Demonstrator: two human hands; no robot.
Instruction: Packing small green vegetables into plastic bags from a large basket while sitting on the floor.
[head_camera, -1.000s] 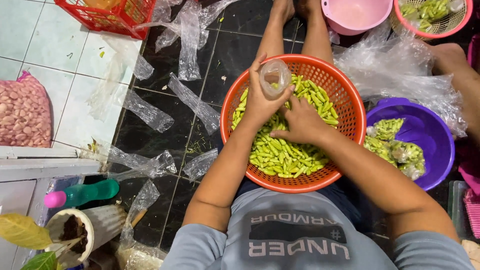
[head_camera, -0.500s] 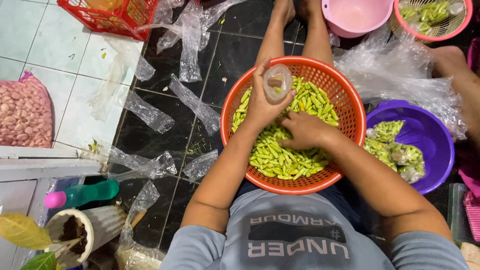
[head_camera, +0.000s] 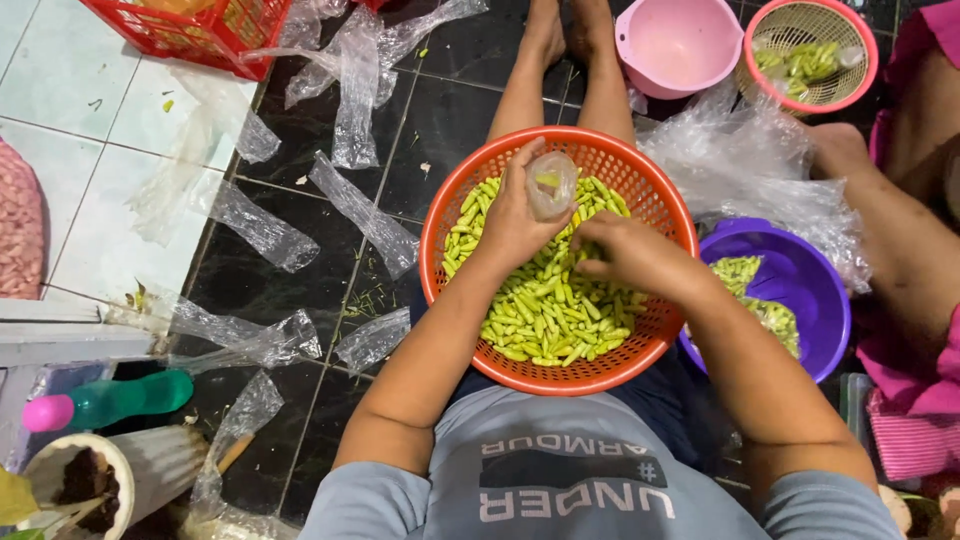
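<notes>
Illumination is even and moderately bright, from an overhead source; colours are saturated. Shadows are soft and short, falling close beneath the orange basket (head_camera: 560, 375) and the forearms. Specular glare appears on the glossy dark floor tiles (head_camera: 440, 120) and on the crumpled clear plastic bags (head_camera: 355, 80). Focus is sharp across the centre, including the green pods (head_camera: 545, 310). Slight motion blur affects the right hand (head_camera: 630, 255). Wide-angle distortion bends tile lines near the left edge. The corners are marginally darker and softer.
</notes>
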